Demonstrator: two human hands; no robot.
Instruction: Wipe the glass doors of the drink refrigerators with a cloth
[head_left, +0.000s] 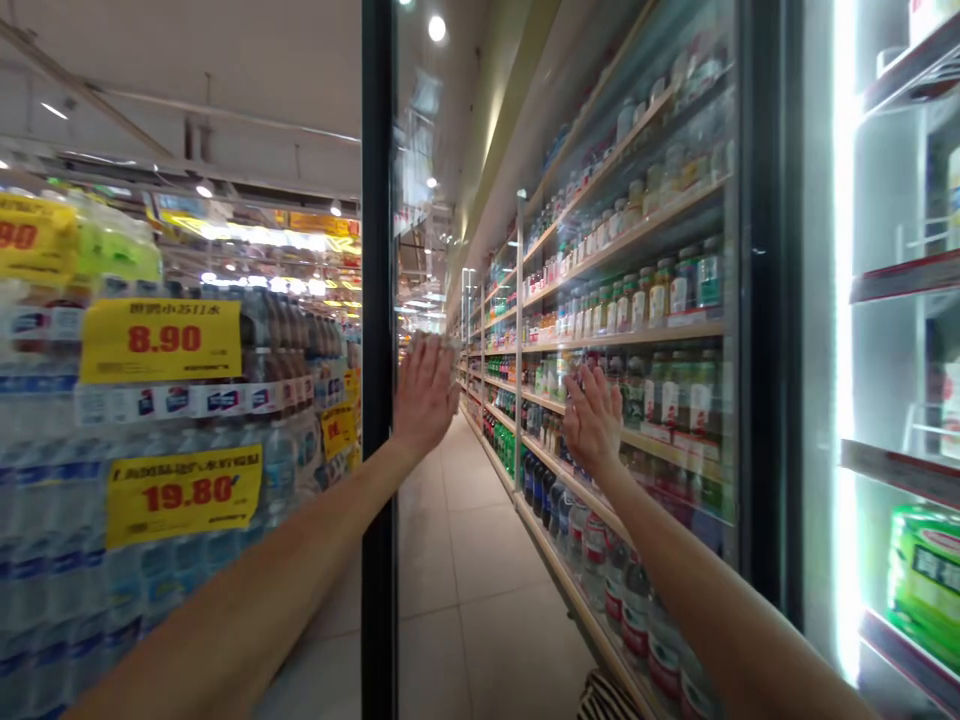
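Note:
A glass cooler door [480, 560] with a black frame [377, 250] stands swung out in front of me. My left hand [426, 392] is flat against the glass, fingers stretched upward and together. My right hand [592, 418] is also pressed flat on the glass a little to the right, fingers up. Neither hand holds anything. Through the glass I see an aisle floor and long shelves of drink bottles [645, 290].
On the left stand stacked packs of water bottles [187, 540] with yellow price signs [160, 340]. At the right edge is the lit cooler interior [900, 440] with white shelves and a green pack [926, 575]. The tiled aisle runs ahead.

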